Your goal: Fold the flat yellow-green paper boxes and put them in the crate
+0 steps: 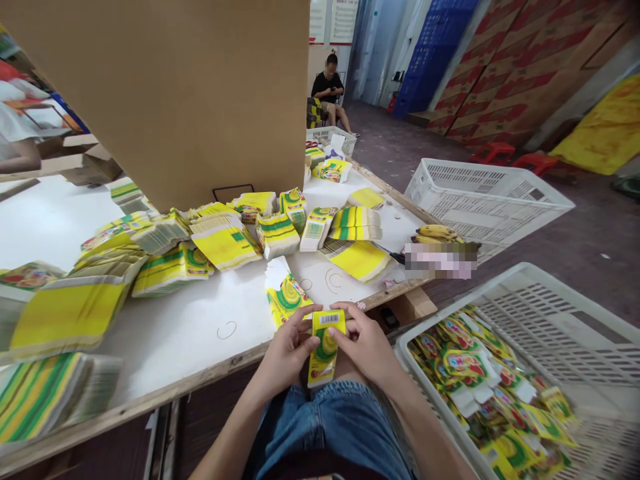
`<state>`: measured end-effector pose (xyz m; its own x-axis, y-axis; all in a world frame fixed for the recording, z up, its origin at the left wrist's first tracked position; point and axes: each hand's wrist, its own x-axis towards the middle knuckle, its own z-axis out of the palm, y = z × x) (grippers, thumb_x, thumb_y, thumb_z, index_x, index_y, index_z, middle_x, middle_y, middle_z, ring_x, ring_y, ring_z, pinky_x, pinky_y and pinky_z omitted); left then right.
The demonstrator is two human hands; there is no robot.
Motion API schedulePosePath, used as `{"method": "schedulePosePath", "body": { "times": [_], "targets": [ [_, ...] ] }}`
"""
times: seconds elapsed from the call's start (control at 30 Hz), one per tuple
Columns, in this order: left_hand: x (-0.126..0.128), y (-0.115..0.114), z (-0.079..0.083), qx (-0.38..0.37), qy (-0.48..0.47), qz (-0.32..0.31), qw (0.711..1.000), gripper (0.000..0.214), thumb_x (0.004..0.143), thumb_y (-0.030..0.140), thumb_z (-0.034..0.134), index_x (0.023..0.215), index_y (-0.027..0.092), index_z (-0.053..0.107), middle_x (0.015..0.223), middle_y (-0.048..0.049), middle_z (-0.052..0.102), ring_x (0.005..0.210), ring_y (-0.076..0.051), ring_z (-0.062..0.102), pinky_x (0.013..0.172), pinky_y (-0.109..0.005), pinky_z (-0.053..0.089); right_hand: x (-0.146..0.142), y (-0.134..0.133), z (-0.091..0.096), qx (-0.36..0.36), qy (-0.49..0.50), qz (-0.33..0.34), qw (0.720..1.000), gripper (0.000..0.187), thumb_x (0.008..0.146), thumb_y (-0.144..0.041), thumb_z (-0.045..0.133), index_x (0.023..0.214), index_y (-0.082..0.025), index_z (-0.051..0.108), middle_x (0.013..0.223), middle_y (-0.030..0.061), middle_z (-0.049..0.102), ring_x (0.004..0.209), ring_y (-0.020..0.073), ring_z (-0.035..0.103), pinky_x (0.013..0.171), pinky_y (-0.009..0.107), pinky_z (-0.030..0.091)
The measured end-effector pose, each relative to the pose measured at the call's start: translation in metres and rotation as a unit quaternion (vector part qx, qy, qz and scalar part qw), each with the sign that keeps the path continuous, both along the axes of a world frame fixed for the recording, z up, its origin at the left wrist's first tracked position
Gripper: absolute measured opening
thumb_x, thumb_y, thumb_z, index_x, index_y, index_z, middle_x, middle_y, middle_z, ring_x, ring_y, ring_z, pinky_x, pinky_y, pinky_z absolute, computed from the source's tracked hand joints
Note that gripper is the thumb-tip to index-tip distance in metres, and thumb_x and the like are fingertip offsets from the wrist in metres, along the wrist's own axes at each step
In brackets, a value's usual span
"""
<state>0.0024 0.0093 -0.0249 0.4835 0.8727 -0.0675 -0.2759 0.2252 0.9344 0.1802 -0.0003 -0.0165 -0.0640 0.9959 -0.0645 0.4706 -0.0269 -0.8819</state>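
Currently small yellow-green printed cardboard carton (326,347) is pinched by left hand (290,350) and right hand (367,343), just off near edge of white table (200,327). Right of table, white plastic basket (560,313) holds many seemingly finished cartons (475,373); flat yellow stacks (225,240) on table look undone.

1. A white table top (200,333) with a raw wooden edge. Thin ring marks (227,330) show on its bare surface.
2. A large brown cardboard sheet (175,87) stands upright towards the back.
3. Just in front of the cardboard sheet runs a crowded row of flat yellow-and-green carton stacks (225,240), some fanned and leaning.
4. Left of the sheet and nearer the front edge sit a thick yellow stack (65,313) and a striped stack (45,393).
5. Well in front of the sheet, a small carton pile (286,297) lies alone.
6. Right of the sheet, at the table's edge, lies a bunch of bananas (437,233).
7. Past the sheet's right side, at the far end, sits a made-up carton (333,170).
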Motion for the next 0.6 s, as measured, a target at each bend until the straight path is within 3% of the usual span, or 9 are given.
{"method": "schedulePosePath", "body": {
  "times": [0.23,0.33,0.43,0.5,0.6],
  "targets": [
    [-0.001,0.0,-0.007,0.0,0.015,0.032,0.999,0.047,0.085,0.022,0.065,0.129,0.023,0.05,0.119,-0.0113,0.068,0.107,-0.025,0.065,0.09,-0.035,0.05,-0.012,0.0,-0.002,0.041,-0.062,-0.024,0.997,0.035,0.082,-0.024,0.057,0.116,-0.019,0.056,0.048,-0.009,0.049,0.048,0.015,0.051,0.053,0.023,0.037],
    [-0.002,0.0,-0.007,-0.019,-0.016,0.041,0.999,0.045,0.083,0.022,0.067,0.125,0.023,0.052,0.112,-0.01,0.07,0.101,-0.023,0.067,0.086,-0.034,0.051,-0.01,-0.001,-0.002,0.041,0.006,0.012,0.999,0.036,0.088,-0.031,0.054,0.122,-0.019,0.059,0.052,-0.0054,0.058,0.052,0.0158,0.057,0.053,0.023,0.042],
    [0.0,0.001,-0.001,-0.035,-0.028,0.034,0.998,0.046,0.08,0.023,0.071,0.122,0.021,0.052,0.104,-0.009,0.073,0.091,-0.022,0.07,0.08,-0.033,0.053,-0.002,0.0,-0.003,0.079,0.051,-0.005,0.996,0.031,0.091,-0.035,0.054,0.114,-0.021,0.069,0.084,0.0043,0.073,0.08,0.0198,0.067,0.072,0.028,0.051],
    [0.003,0.0,0.003,-0.036,-0.011,0.032,0.999,0.047,0.078,0.023,0.073,0.119,0.02,0.053,0.098,-0.0084,0.074,0.083,-0.021,0.07,0.074,-0.031,0.054,0.002,0.002,-0.007,0.086,0.097,-0.029,0.991,0.027,0.088,-0.035,0.059,0.106,-0.021,0.073,0.102,0.0077,0.073,0.094,0.0225,0.066,0.082,0.032,0.051],
    [0.013,-0.002,0.008,-0.022,0.016,0.035,0.999,0.043,0.077,0.023,0.073,0.115,0.02,0.054,0.096,-0.0079,0.074,0.077,-0.02,0.071,0.07,-0.03,0.054,0.006,0.002,-0.01,0.051,0.199,-0.054,0.977,0.024,0.082,-0.035,0.067,0.1,-0.02,0.074,0.095,0.0079,0.075,0.087,0.0228,0.068,0.077,0.034,0.053]
  ]
}}
